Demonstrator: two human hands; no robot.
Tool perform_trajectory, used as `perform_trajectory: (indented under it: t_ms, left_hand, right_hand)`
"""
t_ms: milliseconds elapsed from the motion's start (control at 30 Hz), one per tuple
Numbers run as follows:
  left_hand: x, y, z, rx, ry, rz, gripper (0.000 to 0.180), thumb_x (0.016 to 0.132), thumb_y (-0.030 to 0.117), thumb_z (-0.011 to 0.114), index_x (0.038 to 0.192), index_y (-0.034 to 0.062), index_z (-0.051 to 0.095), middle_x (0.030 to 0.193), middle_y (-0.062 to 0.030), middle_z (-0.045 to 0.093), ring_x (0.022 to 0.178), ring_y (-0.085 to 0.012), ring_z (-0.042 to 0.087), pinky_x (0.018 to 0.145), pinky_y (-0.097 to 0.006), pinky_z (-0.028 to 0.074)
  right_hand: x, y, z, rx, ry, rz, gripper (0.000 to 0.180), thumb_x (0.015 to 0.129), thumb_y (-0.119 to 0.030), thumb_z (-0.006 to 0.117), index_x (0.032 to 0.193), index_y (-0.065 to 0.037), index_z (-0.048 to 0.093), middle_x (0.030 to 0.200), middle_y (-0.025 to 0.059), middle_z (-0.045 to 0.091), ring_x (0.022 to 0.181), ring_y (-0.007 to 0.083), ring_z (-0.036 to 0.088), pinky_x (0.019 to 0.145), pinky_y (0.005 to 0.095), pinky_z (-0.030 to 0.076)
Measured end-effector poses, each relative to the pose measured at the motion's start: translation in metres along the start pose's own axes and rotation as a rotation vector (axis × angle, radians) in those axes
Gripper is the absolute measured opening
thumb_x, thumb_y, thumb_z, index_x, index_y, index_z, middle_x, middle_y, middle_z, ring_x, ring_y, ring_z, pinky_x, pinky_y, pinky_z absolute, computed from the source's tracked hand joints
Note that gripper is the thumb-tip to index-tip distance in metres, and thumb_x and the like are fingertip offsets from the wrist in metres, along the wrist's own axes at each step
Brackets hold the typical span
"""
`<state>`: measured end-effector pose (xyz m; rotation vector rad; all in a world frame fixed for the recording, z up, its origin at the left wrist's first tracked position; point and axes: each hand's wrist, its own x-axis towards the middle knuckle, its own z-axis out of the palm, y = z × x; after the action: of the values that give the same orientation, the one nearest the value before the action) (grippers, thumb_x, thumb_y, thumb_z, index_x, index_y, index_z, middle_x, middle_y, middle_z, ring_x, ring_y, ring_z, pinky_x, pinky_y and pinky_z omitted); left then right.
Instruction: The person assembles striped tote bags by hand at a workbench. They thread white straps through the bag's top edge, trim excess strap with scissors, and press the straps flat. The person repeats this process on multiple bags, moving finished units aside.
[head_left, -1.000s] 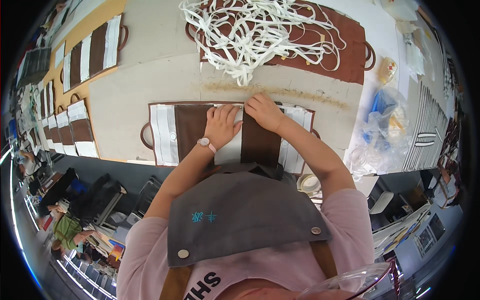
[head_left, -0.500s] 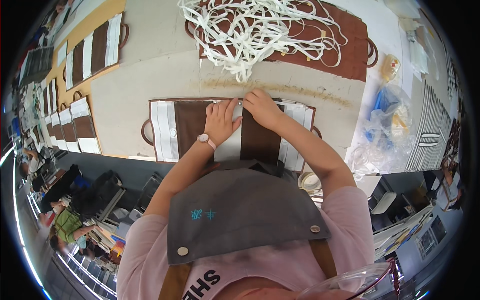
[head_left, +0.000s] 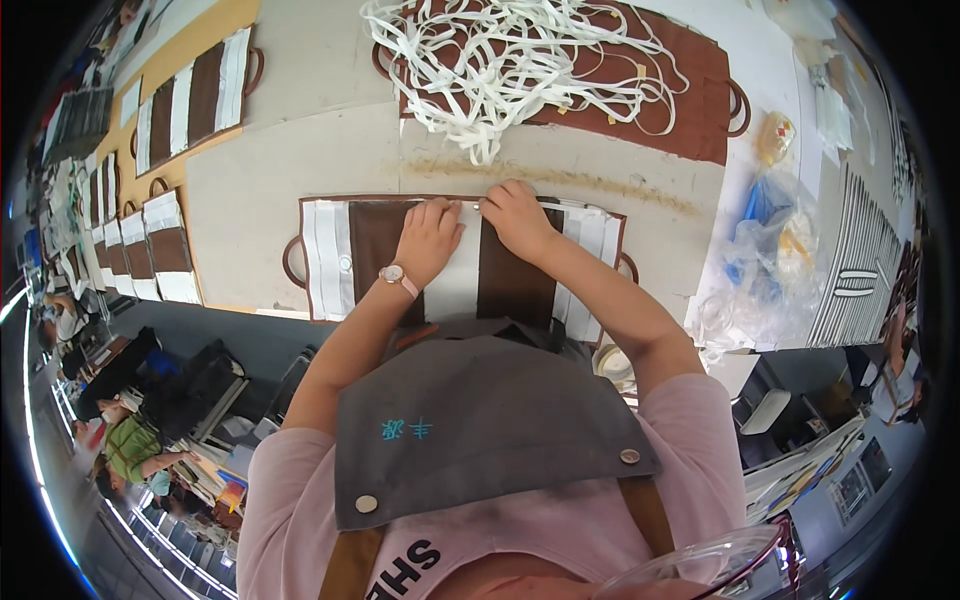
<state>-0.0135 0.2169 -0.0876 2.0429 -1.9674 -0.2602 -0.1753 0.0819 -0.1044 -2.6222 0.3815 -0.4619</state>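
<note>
A flat bag panel (head_left: 450, 285) lies before me, with brown and white bands, a brown rim and a loop handle (head_left: 293, 262) at its left end. At its far edge, my left hand (head_left: 430, 240) grips the border left of the middle, fingers bent and close together. My right hand (head_left: 518, 222) pinches the same edge just to the right, its fingers curled over it. A small shiny snap (head_left: 477, 207) shows in the gap between the hands. What lies under the fingertips is hidden.
A tangle of white straps (head_left: 490, 80) covers a brown panel (head_left: 690, 100) at the far side. Clear plastic bags (head_left: 775, 250) lie right, by a stack of white strips (head_left: 855, 265). Finished-looking striped panels (head_left: 195, 95) rest left. Tape rolls (head_left: 615, 365) sit near my right arm.
My left hand has drawn slightly left, and its fingers have moved off the middle of the edge. My right hand has shifted a little left, with its fingers still at the edge.
</note>
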Motion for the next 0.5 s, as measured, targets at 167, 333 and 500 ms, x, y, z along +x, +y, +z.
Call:
perform_trajectory:
  t_ms: [167, 333, 500]
  left_hand:
    - [0.004, 0.025, 0.005, 0.045, 0.066, 0.037, 0.051, 0.081, 0.011, 0.067, 0.129, 0.0036, 0.052, 0.12, -0.012, 0.053, 0.112, -0.0292, 0.051, 0.098, -0.043, 0.039]
    - [0.004, 0.029, 0.004, -0.069, 0.008, 0.03, 0.051, 0.085, 0.015, 0.064, 0.133, 0.0065, 0.051, 0.125, -0.0116, 0.052, 0.118, -0.0271, 0.048, 0.101, -0.044, 0.037]
    - [0.006, 0.031, 0.007, -0.038, -0.039, 0.027, 0.054, 0.086, 0.016, 0.063, 0.138, 0.01, 0.048, 0.126, -0.0135, 0.047, 0.12, -0.0304, 0.045, 0.104, -0.047, 0.034]
  right_hand:
    - [0.0, 0.006, -0.008, -0.008, -0.043, -0.156, 0.019, 0.076, -0.01, 0.057, 0.094, -0.006, 0.061, 0.095, 0.0092, 0.055, 0.098, 0.0289, 0.051, 0.091, 0.0405, 0.042]
    - [-0.004, 0.005, -0.005, 0.138, 0.134, 0.185, 0.016, 0.076, -0.004, 0.06, 0.091, -0.004, 0.062, 0.096, 0.0107, 0.055, 0.1, 0.0323, 0.051, 0.091, 0.0429, 0.041]
    - [-0.002, 0.005, -0.003, 0.183, 0.094, 0.248, 0.017, 0.074, 0.0, 0.062, 0.091, -0.004, 0.061, 0.096, 0.0114, 0.055, 0.099, 0.0329, 0.051, 0.09, 0.0434, 0.041]
